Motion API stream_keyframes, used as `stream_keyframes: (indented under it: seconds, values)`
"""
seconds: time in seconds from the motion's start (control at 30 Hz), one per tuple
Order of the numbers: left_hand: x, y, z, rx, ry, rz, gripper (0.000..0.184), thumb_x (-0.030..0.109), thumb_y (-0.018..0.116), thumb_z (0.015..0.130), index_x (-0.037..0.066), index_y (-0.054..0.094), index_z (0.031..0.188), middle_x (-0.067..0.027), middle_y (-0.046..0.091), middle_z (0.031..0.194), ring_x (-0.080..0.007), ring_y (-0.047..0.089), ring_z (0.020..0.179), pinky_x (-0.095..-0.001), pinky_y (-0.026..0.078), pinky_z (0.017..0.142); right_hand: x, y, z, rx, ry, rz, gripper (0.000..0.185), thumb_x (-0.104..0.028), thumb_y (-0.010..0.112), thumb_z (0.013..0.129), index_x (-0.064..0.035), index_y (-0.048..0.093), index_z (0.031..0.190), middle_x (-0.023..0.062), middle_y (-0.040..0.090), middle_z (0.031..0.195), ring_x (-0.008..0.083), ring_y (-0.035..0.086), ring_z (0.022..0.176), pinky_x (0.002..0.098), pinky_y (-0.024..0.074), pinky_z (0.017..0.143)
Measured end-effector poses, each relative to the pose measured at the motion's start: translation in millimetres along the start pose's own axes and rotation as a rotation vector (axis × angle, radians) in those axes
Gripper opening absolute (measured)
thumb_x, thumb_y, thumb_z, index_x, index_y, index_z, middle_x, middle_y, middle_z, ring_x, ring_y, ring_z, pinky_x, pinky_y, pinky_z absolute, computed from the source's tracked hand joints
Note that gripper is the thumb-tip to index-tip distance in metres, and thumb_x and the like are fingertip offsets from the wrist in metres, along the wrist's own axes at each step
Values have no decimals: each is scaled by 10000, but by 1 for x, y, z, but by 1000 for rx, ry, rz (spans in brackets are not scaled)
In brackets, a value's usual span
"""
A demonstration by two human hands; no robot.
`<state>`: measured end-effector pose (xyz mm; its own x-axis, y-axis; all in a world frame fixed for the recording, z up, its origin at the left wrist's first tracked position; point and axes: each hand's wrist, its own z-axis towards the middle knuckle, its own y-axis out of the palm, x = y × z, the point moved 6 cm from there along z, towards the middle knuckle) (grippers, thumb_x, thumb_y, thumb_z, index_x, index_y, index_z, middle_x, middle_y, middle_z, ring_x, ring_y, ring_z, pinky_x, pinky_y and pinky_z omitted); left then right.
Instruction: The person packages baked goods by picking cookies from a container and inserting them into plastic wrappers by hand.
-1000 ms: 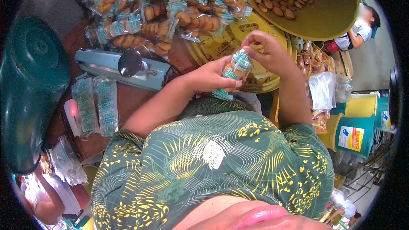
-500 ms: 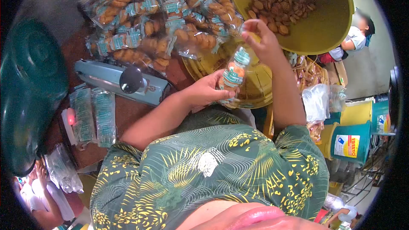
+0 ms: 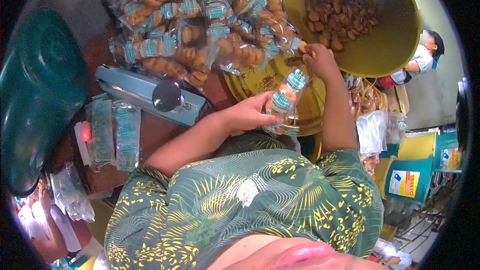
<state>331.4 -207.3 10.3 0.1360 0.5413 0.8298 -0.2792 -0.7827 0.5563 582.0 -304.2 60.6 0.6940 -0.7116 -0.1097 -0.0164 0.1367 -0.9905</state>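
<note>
My left hand (image 3: 254, 112) is curled round a clear plastic bag (image 3: 283, 97), thumb across its front, grasping it upright-ish in front of my chest; the film is glossy, printed in teal, with rounded golden biscuits stacked inside. My right hand (image 3: 321, 61), a little farther out, has its fingertips pinched together on what looks like a small round biscuit (image 3: 302, 46), beside the tub's rim. Beneath lies a scuffed yellow plastic lid (image 3: 252, 82). Flat printed pouches (image 3: 127, 132) and a long light-blue device (image 3: 122, 85) with a round black knob rest on the brown surface (image 3: 105, 175). Beyond, crinkly filled packets (image 3: 190, 32) heap up beside a smooth, deep yellow tub (image 3: 387, 45) of brown biscuits (image 3: 340, 10).
</note>
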Motion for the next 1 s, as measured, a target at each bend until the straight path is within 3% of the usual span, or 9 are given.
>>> stream_keyframes:
  seconds: [0.17, 0.27, 0.37, 0.47, 0.57, 0.67, 0.77, 0.87, 1.0]
  values:
    - [5, 4, -7, 10, -25, 52, 702, 116, 748, 813, 48, 388, 1412, -46, 589, 1238, -155, 559, 1141, -340, 423, 1021, 6, -31, -60, 133, -38, 381, 360, -211, 699, 869, -82, 645, 1200, 195, 630, 1151, 346, 591, 1113, 428, 465, 971]
    - [1, 1, -5, 23, -22, 70, 682, 73, 721, 812, 51, 391, 1410, -52, 600, 1218, -163, 568, 1140, -344, 433, 1012, 16, -31, -70, 79, 140, 342, 388, -217, 720, 857, -71, 637, 1207, 189, 620, 1174, 335, 588, 1125, 413, 464, 973]
    - [-2, 2, -5, 19, -14, 28, 669, 52, 705, 812, 56, 397, 1407, -52, 600, 1209, -163, 569, 1133, -348, 435, 1008, 16, -14, -72, 84, 94, 256, 431, -163, 727, 853, -65, 591, 1249, 127, 586, 1173, 249, 620, 979, 360, 515, 850]
    - [1, 4, -7, 5, -15, 8, 668, 44, 699, 813, 61, 399, 1410, -48, 599, 1197, -160, 572, 1111, -350, 440, 992, 11, -16, -75, 93, 207, 253, 392, -171, 749, 831, -47, 605, 1174, 132, 576, 1141, 261, 619, 954, 353, 518, 838]
    - [2, 7, -7, 31, -23, 6, 682, 47, 701, 815, 63, 391, 1422, -47, 595, 1192, -159, 572, 1095, -350, 440, 981, 17, -4, -70, 173, 109, 211, 354, -277, 765, 807, -54, 656, 1060, 173, 617, 1119, 357, 602, 1051, 425, 497, 908]
    - [3, 6, -6, 6, -1, -4, 701, 61, 712, 817, 65, 382, 1435, -44, 589, 1199, -157, 564, 1103, -351, 436, 983, 10, -6, -68, 146, 187, 190, 376, -297, 784, 775, -60, 657, 1037, 186, 613, 1115, 373, 593, 1057, 432, 490, 919]
    - [3, 6, -5, -14, 27, -20, 716, 79, 726, 821, 71, 376, 1445, -35, 583, 1211, -150, 552, 1122, -349, 430, 991, 2, -10, -66, 94, 193, 160, 423, -196, 822, 747, -33, 612, 1076, 143, 571, 1095, 303, 579, 997, 366, 481, 876]
    - [1, 5, -5, -31, 26, -7, 729, 95, 733, 830, 77, 364, 1458, -28, 577, 1231, -148, 543, 1138, -345, 423, 999, -12, -20, -59, 4, 150, 43, 426, -222, 817, 744, -36, 621, 1074, 149, 569, 1111, 327, 575, 1030, 390, 471, 911]
    - [5, 6, -7, -51, 8, 41, 753, 109, 729, 844, 77, 332, 1482, -34, 561, 1283, -153, 528, 1173, -344, 402, 1026, -26, -22, -43, 105, 144, 28, 426, -254, 796, 752, -47, 631, 1085, 163, 587, 1164, 344, 568, 1083, 427, 460, 942]
